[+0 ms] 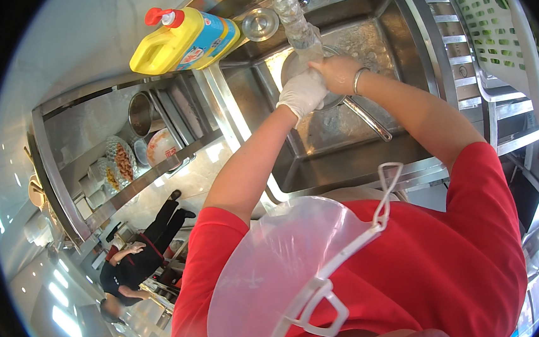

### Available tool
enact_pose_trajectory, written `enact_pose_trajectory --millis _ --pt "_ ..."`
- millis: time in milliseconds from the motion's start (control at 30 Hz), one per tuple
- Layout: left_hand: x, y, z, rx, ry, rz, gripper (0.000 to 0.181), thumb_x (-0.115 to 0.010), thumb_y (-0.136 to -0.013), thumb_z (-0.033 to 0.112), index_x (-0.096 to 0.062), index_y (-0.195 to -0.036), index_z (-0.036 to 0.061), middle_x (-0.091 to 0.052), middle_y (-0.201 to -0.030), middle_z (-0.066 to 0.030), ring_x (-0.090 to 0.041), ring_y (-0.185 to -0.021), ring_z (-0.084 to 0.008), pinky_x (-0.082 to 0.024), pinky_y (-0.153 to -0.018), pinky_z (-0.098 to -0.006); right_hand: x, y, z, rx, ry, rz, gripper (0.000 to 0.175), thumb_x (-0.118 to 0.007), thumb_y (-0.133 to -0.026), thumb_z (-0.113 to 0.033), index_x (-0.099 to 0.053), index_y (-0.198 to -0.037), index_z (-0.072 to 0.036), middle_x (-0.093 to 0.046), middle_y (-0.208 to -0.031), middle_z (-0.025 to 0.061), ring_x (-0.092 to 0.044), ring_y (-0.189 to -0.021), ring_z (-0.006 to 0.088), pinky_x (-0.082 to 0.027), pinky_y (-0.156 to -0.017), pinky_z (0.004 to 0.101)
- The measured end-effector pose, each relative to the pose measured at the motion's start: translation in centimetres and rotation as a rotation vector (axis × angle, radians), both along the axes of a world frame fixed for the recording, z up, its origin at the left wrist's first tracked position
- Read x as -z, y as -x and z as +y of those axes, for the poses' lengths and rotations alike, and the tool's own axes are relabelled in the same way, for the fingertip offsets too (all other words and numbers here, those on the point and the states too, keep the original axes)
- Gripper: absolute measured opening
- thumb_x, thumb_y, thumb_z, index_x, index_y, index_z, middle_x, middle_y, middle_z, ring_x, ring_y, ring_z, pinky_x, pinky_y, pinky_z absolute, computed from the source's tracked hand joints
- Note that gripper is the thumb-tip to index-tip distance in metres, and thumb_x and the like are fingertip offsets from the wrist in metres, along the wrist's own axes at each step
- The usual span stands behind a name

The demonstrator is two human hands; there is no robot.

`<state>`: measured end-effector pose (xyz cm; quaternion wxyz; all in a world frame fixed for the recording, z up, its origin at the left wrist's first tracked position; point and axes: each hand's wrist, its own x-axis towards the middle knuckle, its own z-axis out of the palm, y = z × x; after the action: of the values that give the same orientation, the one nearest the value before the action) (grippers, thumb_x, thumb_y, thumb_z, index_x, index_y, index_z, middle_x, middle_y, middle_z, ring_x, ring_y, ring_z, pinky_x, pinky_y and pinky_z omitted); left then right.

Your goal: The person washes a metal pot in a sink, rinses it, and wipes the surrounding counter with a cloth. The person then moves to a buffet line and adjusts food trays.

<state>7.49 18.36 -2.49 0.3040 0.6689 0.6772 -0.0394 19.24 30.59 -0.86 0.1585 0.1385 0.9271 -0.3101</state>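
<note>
My left hand (305, 91), in a white glove, is over a stainless-steel sink (293, 164). My right hand (339, 74) looks bare and wet, with a metal bangle (361, 80) at its wrist. The fingers of the two hands meet below the end of a tap pipe wrapped in clear plastic (288, 12). Under them lies a round metal pan or ladle (292, 67); its long handle (367, 118) points toward me. Most of its bowl is covered by my hands, and whether either hand grips something is hidden.
A yellow detergent jug (183, 40) with a red pump and a metal lid (260, 24) stand on the sink's left rim. To the right, a white perforated basket (497, 41) holds greens. Bowls and bagged food fill a left shelf (151, 168). Another person (135, 269) works beyond it.
</note>
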Motion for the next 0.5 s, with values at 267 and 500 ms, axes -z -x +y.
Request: enact_pose_trajectory --millis 267,500 --pt "-5.6 -1.1 0.5 -0.389 0.078 0.013 0.031 -0.051 -0.097 0.031 -0.063 -0.118 0.0106 -0.072 -0.092 -0.0233 -0.071 -0.092 -0.0426 -0.056 -0.082 -0.0487 6.6 -2.1 -4.9 0.541 0.408 0.182 0.062 -0.070 -0.082 -0.012 -0.049 -0.140 -0.004 -0.072 -0.104 0.0260 -0.071 -0.093 0.0390 -0.056 -0.082 0.0457" --pt "-4.5 -0.4 -2.0 -0.204 -0.125 0.092 0.022 -0.065 -0.087 0.019 -0.063 -0.106 0.0078 -0.069 -0.089 -0.0193 -0.069 -0.087 -0.0405 -0.056 -0.075 -0.0497 2.7 -4.5 -5.6 0.987 1.589 -0.141 0.070 -0.064 -0.086 -0.015 -0.039 -0.151 -0.012 -0.060 -0.086 0.0041 -0.055 -0.066 0.0113 -0.042 -0.050 0.0319"
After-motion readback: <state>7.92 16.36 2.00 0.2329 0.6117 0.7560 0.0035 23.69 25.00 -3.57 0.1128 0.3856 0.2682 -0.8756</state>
